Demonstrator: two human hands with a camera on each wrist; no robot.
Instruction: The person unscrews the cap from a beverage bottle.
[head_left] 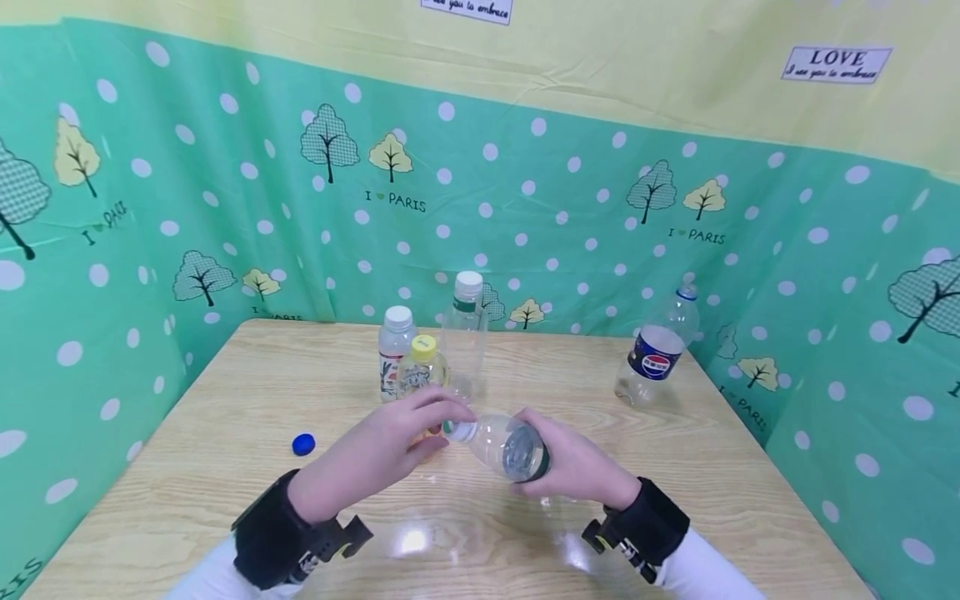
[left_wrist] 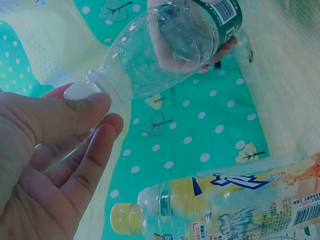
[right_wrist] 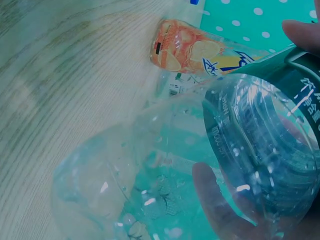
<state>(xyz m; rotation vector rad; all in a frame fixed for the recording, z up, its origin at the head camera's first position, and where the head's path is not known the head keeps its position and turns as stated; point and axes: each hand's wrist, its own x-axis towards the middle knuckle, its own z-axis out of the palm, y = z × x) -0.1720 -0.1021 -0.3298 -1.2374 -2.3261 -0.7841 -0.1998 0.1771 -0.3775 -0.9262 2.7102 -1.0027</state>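
Tilted above the table, a clear plastic bottle (head_left: 491, 442) with a dark green label lies between the two hands, its neck toward the left. My right hand (head_left: 567, 461) grips it round the labelled lower body; the label (right_wrist: 300, 85) shows close up in the right wrist view. At the neck, my left hand (head_left: 393, 446) pinches the white cap (left_wrist: 80, 91) between thumb and fingers. The cap sits at the bottle's mouth; how tightly it is screwed cannot be told. Just behind the left hand stands a bottle with a yellow cap (head_left: 423, 347), partly hidden by that hand.
A white-capped bottle with a printed label (head_left: 396, 354) and a tall clear bottle (head_left: 465, 342) stand beside the yellow-capped one. At the back right is a Pepsi bottle (head_left: 656, 350). A loose blue cap (head_left: 303, 444) lies on the wooden table (head_left: 217, 500), left of the hands.
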